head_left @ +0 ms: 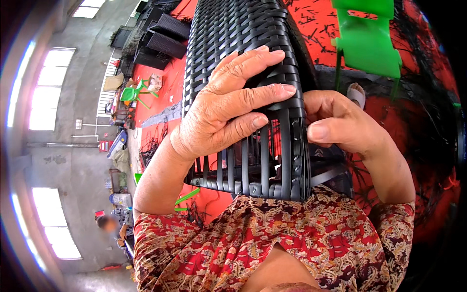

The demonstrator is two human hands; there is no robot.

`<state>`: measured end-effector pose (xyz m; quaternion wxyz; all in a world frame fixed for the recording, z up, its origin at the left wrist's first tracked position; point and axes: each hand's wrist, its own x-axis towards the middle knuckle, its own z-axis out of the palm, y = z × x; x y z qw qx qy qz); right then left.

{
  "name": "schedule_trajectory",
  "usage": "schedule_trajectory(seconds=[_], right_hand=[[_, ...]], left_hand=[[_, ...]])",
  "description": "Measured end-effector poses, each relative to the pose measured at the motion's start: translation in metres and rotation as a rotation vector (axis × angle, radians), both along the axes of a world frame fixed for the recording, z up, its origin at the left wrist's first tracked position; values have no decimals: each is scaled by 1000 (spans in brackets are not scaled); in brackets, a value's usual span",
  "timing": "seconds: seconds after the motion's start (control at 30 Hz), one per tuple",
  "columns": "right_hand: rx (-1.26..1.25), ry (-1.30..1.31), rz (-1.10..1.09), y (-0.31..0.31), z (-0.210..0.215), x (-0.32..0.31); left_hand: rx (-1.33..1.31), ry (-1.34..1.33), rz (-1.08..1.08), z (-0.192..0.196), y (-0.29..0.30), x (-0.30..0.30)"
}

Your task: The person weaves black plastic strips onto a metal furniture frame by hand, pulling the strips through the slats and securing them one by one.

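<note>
In front of my chest stands a piece of black woven furniture (238, 34), made of flat plastic strips. Its upper part is closely woven; near me, bare upright strips (265, 160) run down to a wrapped lower bar with gaps between them. My left hand (228, 97) lies across the weave, fingers stretched toward the right-hand corner edge. My right hand (343, 121) is at the other side of that corner, its fingers curled and the thumb bent in. Its fingertips are partly hidden by the edge, so whatever they pinch cannot be made out. A loose flat strip (331, 176) sticks out below it.
A green plastic chair (367, 41) stands at the far right, beside a foot in a light shoe (356, 95). Black strip scraps litter the red floor covering (311, 22). Dark woven pieces (165, 39) are stacked at the far left. Another person (119, 226) is at the left.
</note>
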<state>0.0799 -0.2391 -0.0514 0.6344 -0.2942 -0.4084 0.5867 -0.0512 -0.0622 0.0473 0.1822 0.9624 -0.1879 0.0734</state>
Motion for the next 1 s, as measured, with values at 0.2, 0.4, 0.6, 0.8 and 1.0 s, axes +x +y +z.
schedule_trajectory(seconds=[0.2,0.4,0.6,0.8,1.0], right_hand=[[-164,239,129,-3,1,-6],[-250,296,13,-3,-6,-9],[-424,-676,-360,-29,19,44],[-287,-1369,-738,-116,69,114],[-540,-1712,-1186,-220,151,159]], left_hand=[[61,-37,-41,-2,2,1],[64,-113,-36,-11,4,6],[28,-146,-38,-27,19,16],[-27,-144,-74,-49,37,29],[74,53,-45,-24,27,70]])
